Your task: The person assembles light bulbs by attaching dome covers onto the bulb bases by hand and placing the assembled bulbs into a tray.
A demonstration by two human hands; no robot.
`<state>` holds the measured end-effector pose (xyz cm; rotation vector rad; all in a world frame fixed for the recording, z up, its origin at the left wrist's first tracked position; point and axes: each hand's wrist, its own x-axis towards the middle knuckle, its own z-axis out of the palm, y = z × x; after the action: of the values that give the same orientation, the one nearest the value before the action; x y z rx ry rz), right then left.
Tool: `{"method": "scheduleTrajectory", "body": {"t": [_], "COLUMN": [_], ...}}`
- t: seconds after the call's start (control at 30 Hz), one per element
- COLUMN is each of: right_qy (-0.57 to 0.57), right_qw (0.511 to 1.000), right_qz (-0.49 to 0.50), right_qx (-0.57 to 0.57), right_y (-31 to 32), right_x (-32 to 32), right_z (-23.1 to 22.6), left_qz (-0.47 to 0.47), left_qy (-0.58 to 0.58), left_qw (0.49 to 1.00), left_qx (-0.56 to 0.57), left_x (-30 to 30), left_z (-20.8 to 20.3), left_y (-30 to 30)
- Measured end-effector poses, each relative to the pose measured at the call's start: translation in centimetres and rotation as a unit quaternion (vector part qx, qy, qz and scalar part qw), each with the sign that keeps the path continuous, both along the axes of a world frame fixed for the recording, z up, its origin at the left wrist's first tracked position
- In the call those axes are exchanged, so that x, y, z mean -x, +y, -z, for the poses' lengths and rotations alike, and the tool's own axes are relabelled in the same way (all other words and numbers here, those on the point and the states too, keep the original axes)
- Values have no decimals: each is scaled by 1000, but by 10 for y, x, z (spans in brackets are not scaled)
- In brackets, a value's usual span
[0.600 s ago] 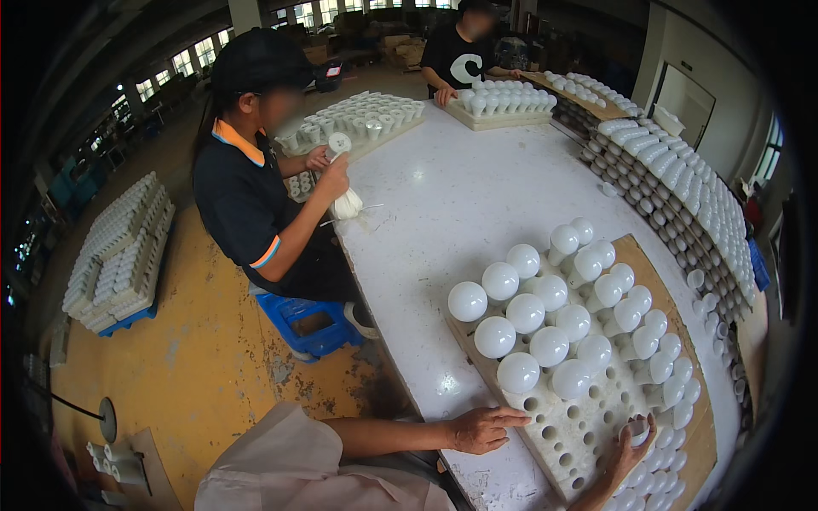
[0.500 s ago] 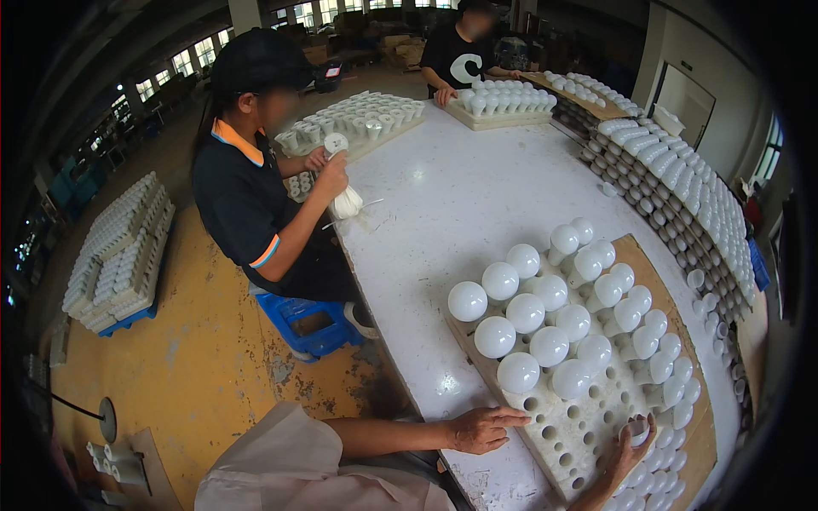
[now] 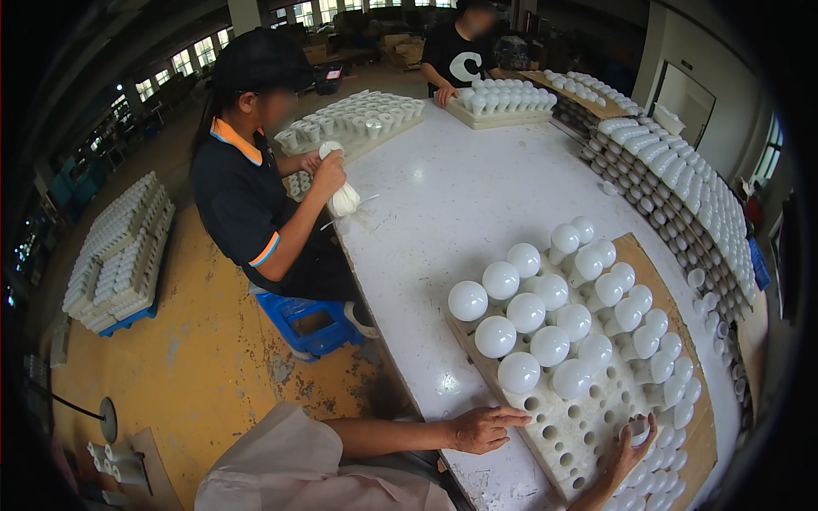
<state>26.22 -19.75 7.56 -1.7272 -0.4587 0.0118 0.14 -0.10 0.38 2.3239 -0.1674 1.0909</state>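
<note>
My right hand [image 3: 632, 447] is closed around a white light bulb [image 3: 636, 431], its fingers hiding part of it. That hand is at the right side of a pale tray [image 3: 558, 433] pierced with round holes. Glossy white globe bulbs [image 3: 550, 345] stand in the tray's far part, while several holes in the near part hold nothing. At the tray's left edge lies my left hand [image 3: 481, 429], index finger stretched toward a hole and the other fingers loosely bent. No object is in it.
More bulbs [image 3: 660, 366] stand in rows on brown board [image 3: 703, 426] at the right. Stacked bulb trays [image 3: 673, 183] rise beyond. A co-worker [image 3: 256, 170] sits across on a blue stool [image 3: 311, 324], handling a white part; another person [image 3: 460, 55] is at the table's far end.
The seated co-worker has lowered and turned the white part in their hands. My own hands and the bulbs near them look the same.
</note>
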Motion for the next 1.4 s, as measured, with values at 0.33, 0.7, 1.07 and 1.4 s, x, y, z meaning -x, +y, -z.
{"method": "scheduleTrajectory", "body": {"t": [0.33, 0.7, 1.07, 1.4], "right_qy": [-18, -30, -20, -16], "right_qw": [1000, 1000, 1000, 1000], "right_qz": [-8, 0, 4, 4], "right_qx": [-8, 6, 1, 3], "right_y": [-1, 1, 0, 0], "right_x": [-3, 0, -1, -2], "right_z": [6, 3, 5, 5], "left_qz": [5, 0, 4, -6], "left_qy": [7, 8, 10, 8], "left_qw": [1000, 1000, 1000, 999], "left_qx": [4, -11, 0, -30], "left_x": [0, 0, 1, 0], "left_z": [4, 1, 3, 3], "left_y": [0, 1, 0, 1]}}
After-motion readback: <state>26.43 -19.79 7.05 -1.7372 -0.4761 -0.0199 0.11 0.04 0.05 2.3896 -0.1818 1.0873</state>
